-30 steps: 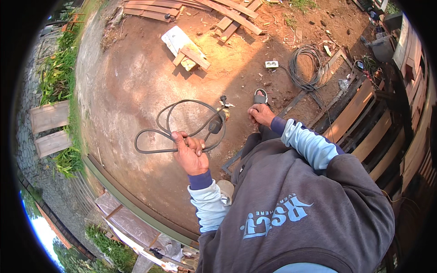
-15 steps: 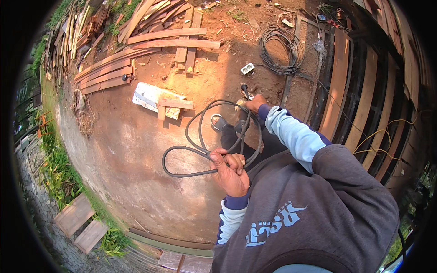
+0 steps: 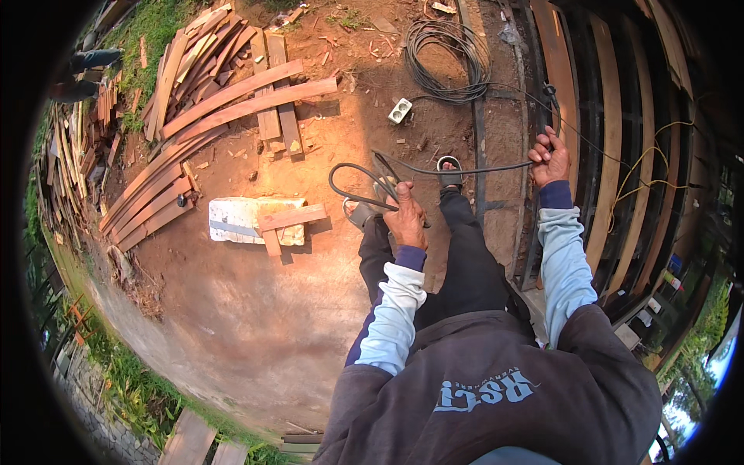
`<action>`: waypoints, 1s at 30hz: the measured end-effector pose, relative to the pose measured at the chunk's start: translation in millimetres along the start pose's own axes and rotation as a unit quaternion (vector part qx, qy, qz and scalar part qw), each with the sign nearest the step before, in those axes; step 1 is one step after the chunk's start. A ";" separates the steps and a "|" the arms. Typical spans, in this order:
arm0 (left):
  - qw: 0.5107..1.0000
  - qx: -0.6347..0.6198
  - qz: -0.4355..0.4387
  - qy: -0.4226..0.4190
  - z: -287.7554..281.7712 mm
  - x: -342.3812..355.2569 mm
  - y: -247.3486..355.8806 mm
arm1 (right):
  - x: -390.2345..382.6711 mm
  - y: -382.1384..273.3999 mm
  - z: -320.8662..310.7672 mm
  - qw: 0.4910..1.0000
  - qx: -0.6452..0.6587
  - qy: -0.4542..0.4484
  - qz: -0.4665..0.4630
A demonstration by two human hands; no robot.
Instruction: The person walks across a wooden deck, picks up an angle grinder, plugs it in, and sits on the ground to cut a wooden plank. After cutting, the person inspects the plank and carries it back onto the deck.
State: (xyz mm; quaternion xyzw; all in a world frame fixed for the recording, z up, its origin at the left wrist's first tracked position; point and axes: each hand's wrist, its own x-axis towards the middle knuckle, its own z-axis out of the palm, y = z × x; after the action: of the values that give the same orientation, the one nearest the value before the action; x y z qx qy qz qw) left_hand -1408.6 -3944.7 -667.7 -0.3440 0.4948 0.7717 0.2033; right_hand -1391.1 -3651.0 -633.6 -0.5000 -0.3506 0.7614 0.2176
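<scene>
A black power cable (image 3: 487, 169) runs between my two hands. My left hand (image 3: 407, 218), in front of my left leg, is closed round gathered loops of it. My right hand (image 3: 551, 160), out to the right, is closed on the cable near its end. Beyond that hand the end sticks up, with a dark plug (image 3: 550, 91) on it in front of the planks. One loop hangs out to the left of my left hand. My feet in sandals (image 3: 449, 164) stand just beyond the cable.
A white socket block (image 3: 400, 111) and a coil of dark cable (image 3: 434, 77) lie on the dirt ahead. To the left rests a white block (image 3: 232, 221) with short wood pieces (image 3: 293, 218). Loose boards (image 3: 256, 105) are stacked far left. Long planks (image 3: 607, 139) line the right, with a yellow cord (image 3: 642, 183).
My right hand has swung right and up with the plug end, drawing the cable out between my hands. The loops at my left hand are smaller, and my view has shifted.
</scene>
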 end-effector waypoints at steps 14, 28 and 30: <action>0.995 0.037 -0.031 0.087 -93.6 90.3 -65.5 | 66.7 -26.5 -127.8 0.996 -0.086 0.017 0.010; 0.979 0.065 0.075 0.178 -161.3 226.9 -35.1 | 121.5 107.4 -72.4 0.884 -0.436 -0.025 0.164; 0.977 0.076 0.078 0.183 -174.1 242.1 -37.1 | 140.6 136.4 -68.9 0.862 -0.473 -0.050 0.175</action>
State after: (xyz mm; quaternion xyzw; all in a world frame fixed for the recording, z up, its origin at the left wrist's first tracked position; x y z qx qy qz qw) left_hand -1491.7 -4092.6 -915.7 -0.4236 0.6061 0.6691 0.0741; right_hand -1382.4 -3623.3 -839.2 -0.5571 -0.5860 0.5535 -0.1998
